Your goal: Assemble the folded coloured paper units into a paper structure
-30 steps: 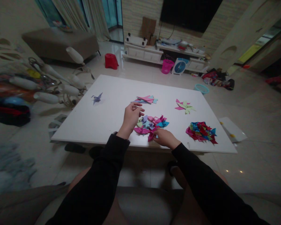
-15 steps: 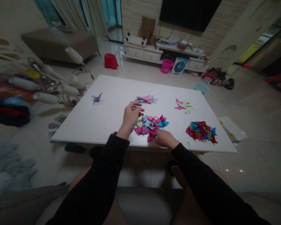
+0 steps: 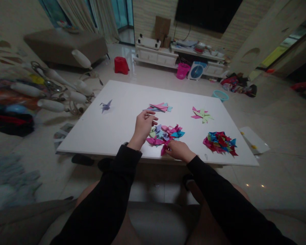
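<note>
A pile of folded paper pieces (image 3: 158,133) in pink, purple, blue and pale green lies near the front of the white table (image 3: 112,126). At its near edge my right hand (image 3: 177,149) pinches a magenta origami piece (image 3: 164,149). My left hand (image 3: 145,126) hovers just left of the pile, fingers curved and apart, with nothing seen in it. Behind it rests a stack of flat folded papers (image 3: 161,107), pink and blue. A lone purple origami crane (image 3: 106,106) stands at the far left of the table.
To the right lie a heap of red, blue and green origami pieces (image 3: 220,143) and a small group of green and pink folded papers (image 3: 202,114). A lamp with white arms (image 3: 53,105) stands beside the table's left edge. Beyond are a red stool (image 3: 121,65) and a pink bin (image 3: 183,70).
Almost nothing differs; the view has shifted very slightly. My right hand stays on the magenta piece, and my left hand keeps its place beside the pile.
</note>
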{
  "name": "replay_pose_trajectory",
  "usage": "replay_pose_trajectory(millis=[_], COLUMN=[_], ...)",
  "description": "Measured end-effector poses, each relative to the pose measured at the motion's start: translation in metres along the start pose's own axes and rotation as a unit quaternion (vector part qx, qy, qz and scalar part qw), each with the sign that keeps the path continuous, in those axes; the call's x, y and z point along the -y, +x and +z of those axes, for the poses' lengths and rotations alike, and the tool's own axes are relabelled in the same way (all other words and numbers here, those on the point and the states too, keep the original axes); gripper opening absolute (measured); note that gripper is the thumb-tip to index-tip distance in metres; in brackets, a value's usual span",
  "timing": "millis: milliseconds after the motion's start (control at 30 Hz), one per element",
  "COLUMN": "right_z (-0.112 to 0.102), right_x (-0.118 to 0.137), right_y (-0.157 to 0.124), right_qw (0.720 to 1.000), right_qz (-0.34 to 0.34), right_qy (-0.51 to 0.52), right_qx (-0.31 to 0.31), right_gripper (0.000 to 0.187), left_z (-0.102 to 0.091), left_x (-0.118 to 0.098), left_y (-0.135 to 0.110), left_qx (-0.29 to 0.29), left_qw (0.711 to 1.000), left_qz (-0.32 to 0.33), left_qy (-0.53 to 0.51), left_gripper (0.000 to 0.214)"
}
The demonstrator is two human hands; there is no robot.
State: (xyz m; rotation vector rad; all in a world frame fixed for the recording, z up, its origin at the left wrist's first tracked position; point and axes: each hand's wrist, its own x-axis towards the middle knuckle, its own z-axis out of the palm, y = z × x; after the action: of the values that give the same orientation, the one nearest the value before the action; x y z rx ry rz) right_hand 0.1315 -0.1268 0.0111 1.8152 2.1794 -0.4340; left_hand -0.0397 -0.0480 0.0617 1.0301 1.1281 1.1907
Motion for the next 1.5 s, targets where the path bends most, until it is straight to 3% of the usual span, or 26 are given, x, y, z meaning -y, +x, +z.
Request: replay_pose_trajectory(millis=[433,767,900,1033,1267,1367,1500], right_z=[0.008,-0.007,-0.012,-0.011,0.005,0.013,0.016], right_x=[-0.005,-0.016,-0.024,-0.017,0.011,0.015,0.012], right_y=[0.009,0.004,0.003,0.001,-0.008,-0.012,-0.016], right_qw=[0.999,0.998,0.998,0.999,0.982,0.975,0.978], right_qz=[-0.017,0.003,0.025,0.027,-0.128,-0.161,-0.146], right_qy=[0.018,0.048,0.046,0.025,0.039,0.057,0.062], right_qx=[-0.024,-0.047,-0.030,0.025,0.137,0.142,0.136], right_gripper=[0.025,0.025,0.024,0.027,0.030,0.033,0.034], left_z=[0.001,-0.003,-0.009,-0.020,-0.061,-0.093,-0.144], left_x=[0.001,0.001,0.002,0.011,0.045,0.056,0.060], left_y=[0.000,0.001,0.004,0.015,0.054,0.076,0.102], left_qx=[0.001,0.002,-0.006,-0.019,-0.097,-0.149,-0.208], left_qw=[1.000,1.000,1.000,0.999,0.980,0.953,0.909], left_qz=[0.004,0.009,0.012,0.004,-0.010,-0.029,-0.042], left_qy=[-0.001,0.008,0.021,0.047,0.171,0.263,0.358], left_gripper=[0.016,0.016,0.019,0.020,0.026,0.025,0.022])
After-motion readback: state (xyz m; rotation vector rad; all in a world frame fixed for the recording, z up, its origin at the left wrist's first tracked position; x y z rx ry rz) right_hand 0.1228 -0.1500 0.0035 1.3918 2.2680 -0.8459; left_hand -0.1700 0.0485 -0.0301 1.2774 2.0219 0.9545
